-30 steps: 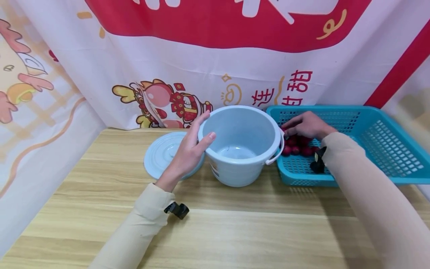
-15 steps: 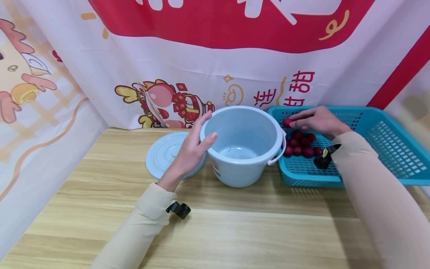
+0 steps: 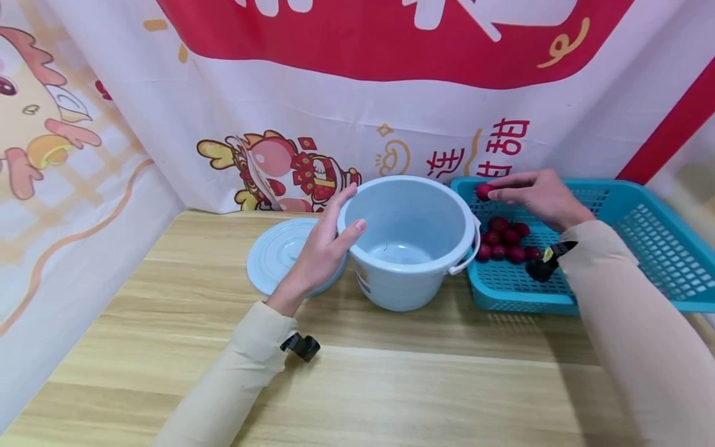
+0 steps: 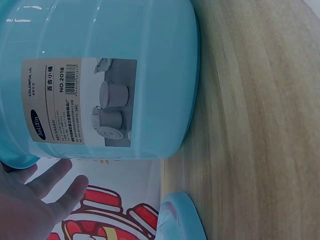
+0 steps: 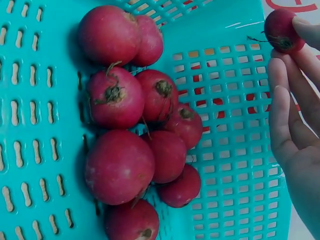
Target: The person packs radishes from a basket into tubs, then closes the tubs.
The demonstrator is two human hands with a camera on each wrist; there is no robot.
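Observation:
My right hand (image 3: 544, 198) pinches one small red radish (image 3: 484, 192) between thumb and fingertips, lifted near the back left rim of a turquoise basket (image 3: 511, 298). In the right wrist view, thin roots trail from that radish (image 5: 284, 31). Several more radishes (image 5: 120, 167) lie heaped on the basket floor below the hand. My left hand (image 3: 318, 254) rests against the left side of a light blue bucket (image 3: 399, 288), straight fingers along its outside and thumb tip at the rim. The left wrist view has the bucket's printed label (image 4: 80, 102) and spread fingers (image 4: 67, 200).
A light blue round lid (image 3: 274, 248) lies on the wooden table (image 3: 391, 385), partly under my left forearm. The bucket's white handle (image 3: 468, 257) hangs on its right side, beside the basket. A printed cloth (image 3: 313, 93) stands behind.
My right hand has risen from the heap towards the basket's back left rim, with one radish in its fingers. My left hand stays at the bucket.

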